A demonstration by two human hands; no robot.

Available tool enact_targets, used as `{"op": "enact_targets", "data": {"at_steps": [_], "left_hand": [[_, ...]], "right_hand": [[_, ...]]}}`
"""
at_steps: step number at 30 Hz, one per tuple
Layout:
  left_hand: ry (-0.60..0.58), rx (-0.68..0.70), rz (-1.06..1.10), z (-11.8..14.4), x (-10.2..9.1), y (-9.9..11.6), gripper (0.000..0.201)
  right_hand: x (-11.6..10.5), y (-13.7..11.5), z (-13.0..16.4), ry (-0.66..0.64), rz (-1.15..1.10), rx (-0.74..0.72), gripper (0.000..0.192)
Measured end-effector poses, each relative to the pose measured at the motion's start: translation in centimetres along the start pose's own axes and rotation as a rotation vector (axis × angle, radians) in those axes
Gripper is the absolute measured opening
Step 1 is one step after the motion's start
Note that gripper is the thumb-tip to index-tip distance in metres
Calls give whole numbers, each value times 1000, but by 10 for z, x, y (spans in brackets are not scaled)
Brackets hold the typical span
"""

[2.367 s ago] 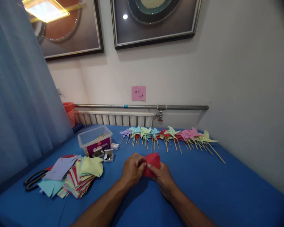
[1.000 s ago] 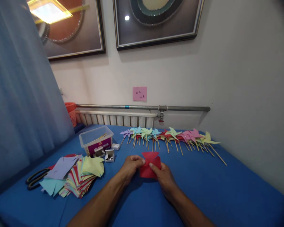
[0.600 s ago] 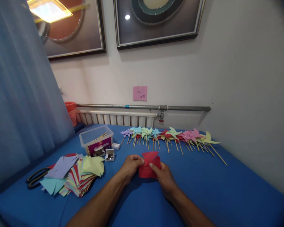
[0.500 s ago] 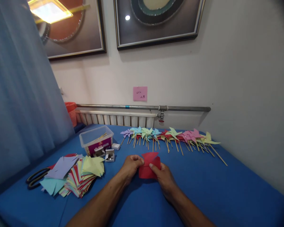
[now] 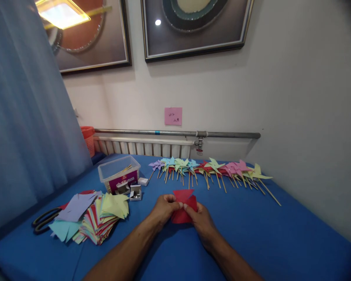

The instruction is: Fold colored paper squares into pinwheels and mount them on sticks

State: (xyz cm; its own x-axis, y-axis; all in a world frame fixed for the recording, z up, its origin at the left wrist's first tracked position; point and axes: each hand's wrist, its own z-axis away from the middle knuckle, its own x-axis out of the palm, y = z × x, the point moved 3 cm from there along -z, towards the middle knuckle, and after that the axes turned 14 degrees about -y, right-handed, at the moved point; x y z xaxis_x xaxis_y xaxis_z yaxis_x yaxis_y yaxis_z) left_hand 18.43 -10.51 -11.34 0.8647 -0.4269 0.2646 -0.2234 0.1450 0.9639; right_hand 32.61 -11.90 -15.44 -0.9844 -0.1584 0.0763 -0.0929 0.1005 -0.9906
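Note:
A red paper piece [image 5: 185, 196] with folded flaps sits between my two hands just above the blue table [image 5: 280, 234]. My left hand [image 5: 163, 209] pinches its left side near the middle. Fingers of my right hand [image 5: 201, 221] press on its centre from the right. Part of the paper is hidden by my fingers. A row of finished paper pinwheels [image 5: 210, 167] on wooden sticks lies beyond it, along the far edge of the table.
A stack of coloured cut paper [image 5: 96, 218] lies at the left, with black scissors [image 5: 43, 221] beside it. A clear plastic box [image 5: 118, 175] and small open white boxes [image 5: 135, 191] stand behind the stack. A radiator and pipe run along the wall.
My hands have drawn closer together on the red paper, and its flaps have been folded further in toward the centre. The paper sits slightly lower than before.

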Motion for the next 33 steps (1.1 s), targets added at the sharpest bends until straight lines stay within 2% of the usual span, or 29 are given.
{"op": "enact_targets", "data": {"at_steps": [8,14,22,25,29,33], "left_hand": [[68,26,4,-4,-4,-7,41],[81,-11,-41,-5,-4,-9,37],[94,-62,-147,-5,-4,-9,34],[80,-65,-193,-6,-5,-12,33],[80,-59,-198,-8,-4,-16,31],[94,-69,-168,-8,-4,-17,29]], "right_hand": [[6,-5,5,-54,-65,54,44],[9,-16,5,-45,-186,-28,50],[9,-26,7,2,-366,-53,43],[2,-24,4,76,-258,-83,44],[-7,-28,2,172,52,-111,33],[-8,-34,4,157,208,-154,27]]}}
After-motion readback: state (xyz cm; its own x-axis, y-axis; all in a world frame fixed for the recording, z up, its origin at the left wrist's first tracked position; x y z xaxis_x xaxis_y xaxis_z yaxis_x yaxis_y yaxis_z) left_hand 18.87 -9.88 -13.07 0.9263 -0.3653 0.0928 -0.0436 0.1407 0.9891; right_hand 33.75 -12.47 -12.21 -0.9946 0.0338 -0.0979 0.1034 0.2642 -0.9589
